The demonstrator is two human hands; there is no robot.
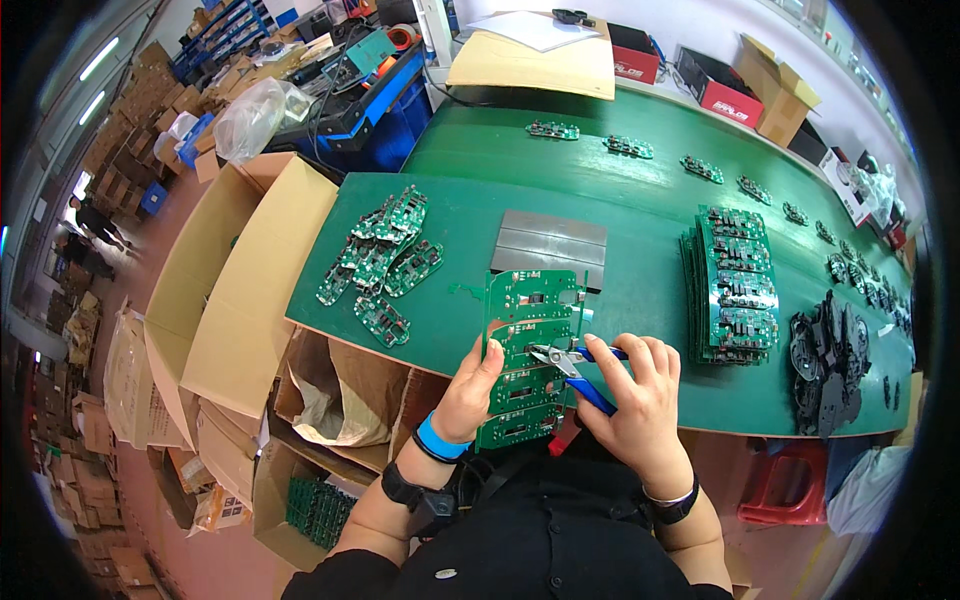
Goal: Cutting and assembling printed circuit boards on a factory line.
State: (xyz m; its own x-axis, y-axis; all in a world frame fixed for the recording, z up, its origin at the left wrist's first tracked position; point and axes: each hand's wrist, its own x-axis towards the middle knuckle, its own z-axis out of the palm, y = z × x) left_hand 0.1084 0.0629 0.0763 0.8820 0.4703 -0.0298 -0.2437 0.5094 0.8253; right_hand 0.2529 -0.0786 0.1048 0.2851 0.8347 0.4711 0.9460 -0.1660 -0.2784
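A green circuit board panel made of several joined boards is held up at the near edge of the bench. My left hand grips its left side, thumb on the face. In my right hand is a pair of blue-handled cutting pliers, its jaws against the middle of the panel. Whether the jaws are closed on the board, I cannot make out. Behind the panel lies a dark grey metal block. A loose pile of separated circuit boards rests to the left, and a stack of unseparated panels stands to the right.
The green bench carries a row of small boards along its far side. Black plastic parts are heaped at the right edge. Open cardboard boxes stand left of the bench. A red stool is below on the right.
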